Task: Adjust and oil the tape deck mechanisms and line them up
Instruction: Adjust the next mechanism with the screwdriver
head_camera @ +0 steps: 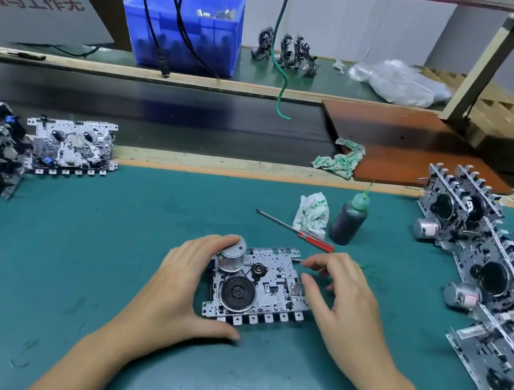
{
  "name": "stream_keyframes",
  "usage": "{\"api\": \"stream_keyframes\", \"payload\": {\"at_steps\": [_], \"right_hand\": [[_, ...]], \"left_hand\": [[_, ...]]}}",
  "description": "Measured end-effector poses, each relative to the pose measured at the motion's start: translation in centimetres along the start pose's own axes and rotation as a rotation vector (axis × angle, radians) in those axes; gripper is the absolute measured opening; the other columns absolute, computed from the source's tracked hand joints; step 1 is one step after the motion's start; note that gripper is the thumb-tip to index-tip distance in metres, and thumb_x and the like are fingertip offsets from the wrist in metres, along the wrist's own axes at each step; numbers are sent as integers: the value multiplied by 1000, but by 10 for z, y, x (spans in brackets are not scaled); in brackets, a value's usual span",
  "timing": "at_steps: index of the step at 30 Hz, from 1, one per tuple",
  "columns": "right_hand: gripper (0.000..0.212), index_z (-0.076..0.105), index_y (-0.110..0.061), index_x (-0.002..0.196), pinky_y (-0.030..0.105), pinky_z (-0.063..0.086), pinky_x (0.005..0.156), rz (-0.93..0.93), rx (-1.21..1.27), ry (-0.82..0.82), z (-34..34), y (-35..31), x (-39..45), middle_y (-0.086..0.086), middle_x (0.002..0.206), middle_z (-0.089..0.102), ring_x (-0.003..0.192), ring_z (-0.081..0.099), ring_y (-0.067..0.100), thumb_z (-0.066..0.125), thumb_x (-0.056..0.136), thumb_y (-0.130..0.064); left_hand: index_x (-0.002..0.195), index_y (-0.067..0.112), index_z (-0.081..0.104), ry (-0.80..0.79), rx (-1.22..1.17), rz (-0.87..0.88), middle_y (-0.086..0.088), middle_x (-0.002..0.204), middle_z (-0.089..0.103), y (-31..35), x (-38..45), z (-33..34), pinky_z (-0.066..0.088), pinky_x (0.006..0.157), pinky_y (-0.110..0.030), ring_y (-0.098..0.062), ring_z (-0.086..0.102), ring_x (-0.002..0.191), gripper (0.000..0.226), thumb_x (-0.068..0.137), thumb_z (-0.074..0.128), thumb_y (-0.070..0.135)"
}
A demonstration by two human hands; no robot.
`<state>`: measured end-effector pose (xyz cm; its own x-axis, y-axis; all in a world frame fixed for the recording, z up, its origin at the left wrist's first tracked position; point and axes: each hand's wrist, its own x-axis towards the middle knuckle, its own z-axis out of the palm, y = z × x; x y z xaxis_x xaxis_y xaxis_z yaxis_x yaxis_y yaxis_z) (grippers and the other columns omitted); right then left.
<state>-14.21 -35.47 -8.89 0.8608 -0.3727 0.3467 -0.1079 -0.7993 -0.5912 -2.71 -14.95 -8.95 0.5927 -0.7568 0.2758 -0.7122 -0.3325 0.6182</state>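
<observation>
Green bench (104, 236) — mechanisms (258, 286), screwdriver (297, 232), bottle (349, 219)

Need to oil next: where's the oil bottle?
In the head view, the green-tipped oil bottle stands right of centre, beyond the right hand, beside the crumpled rag.

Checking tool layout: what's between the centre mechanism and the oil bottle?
Head view: the red-handled screwdriver lies across that stretch, between tape deck mechanism and oil bottle.
</observation>
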Motion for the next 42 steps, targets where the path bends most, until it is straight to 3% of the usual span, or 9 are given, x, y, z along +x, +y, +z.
{"api": "stream_keyframes", "payload": {"at_steps": [7,15,23,28,30,34,38,40,42], "right_hand": [[9,55,-31,100,23,40,80,20,54,-10,-5,-3,0,-21,98,53,95,46,-3,54,92,-30],[117,3,-39,147,5,-10,106,-306,-268,-564,-17,-17,33,-27,149,6,138,-1,-8,68,57,-74],[111,29,-18,142,31,41,93,-349,-562,-621,-8,-36,45,-6,126,48,117,47,16,71,54,-70],[92,44,-21,127,31,44,74,-414,-629,-534,-14,-39,49,-8,114,58,99,59,19,67,54,-71],[91,48,-28,128,27,45,79,-297,-435,-530,-21,-38,49,-13,112,63,101,60,13,70,50,-71],[74,68,-15,110,26,51,89,126,833,-705,-22,-42,39,-3,103,72,100,66,11,80,48,-54],[92,50,-5,134,19,50,86,213,1392,-980,-7,-56,24,24,134,48,107,62,5,70,64,-61],[118,34,9,136,23,53,79,368,1375,-905,-1,-50,22,27,142,39,98,66,9,87,48,-50],[85,62,8,100,20,50,74,255,1051,-738,3,-46,21,11,102,65,79,64,10,81,51,-59]], "left_hand": [[133,50,26,-44,-23,-25,42,136,24,-3,-1,1,20,104,-7,13,27,128,101,47,75,72],[131,65,17,-69,-78,-15,49,131,23,-5,0,1,30,106,-22,11,32,127,99,54,78,57],[132,68,14,-99,-157,-37,46,132,26,-13,-1,3,27,99,-3,10,34,127,106,52,82,55],[141,57,11,-77,-287,-99,34,143,27,-17,-3,6,30,105,-11,6,33,132,121,47,86,55],[143,43,17,-37,-527,-184,22,146,33,-16,1,3,30,106,-13,8,36,131,118,47,84,52],[128,11,54,-132,-1211,-404,-2,121,63,0,11,-6,42,101,-26,-14,59,111,101,60,51,86],[95,5,64,-320,-1674,-505,0,43,41,15,20,3,28,52,-24,-11,43,39,93,49,63,87],[124,4,55,-390,-1810,-436,-7,61,62,22,24,8,47,62,-25,-15,64,61,103,60,55,85],[142,2,40,-343,-1782,-377,-20,132,55,24,26,9,33,111,-46,-30,52,124,107,72,43,83]]}}
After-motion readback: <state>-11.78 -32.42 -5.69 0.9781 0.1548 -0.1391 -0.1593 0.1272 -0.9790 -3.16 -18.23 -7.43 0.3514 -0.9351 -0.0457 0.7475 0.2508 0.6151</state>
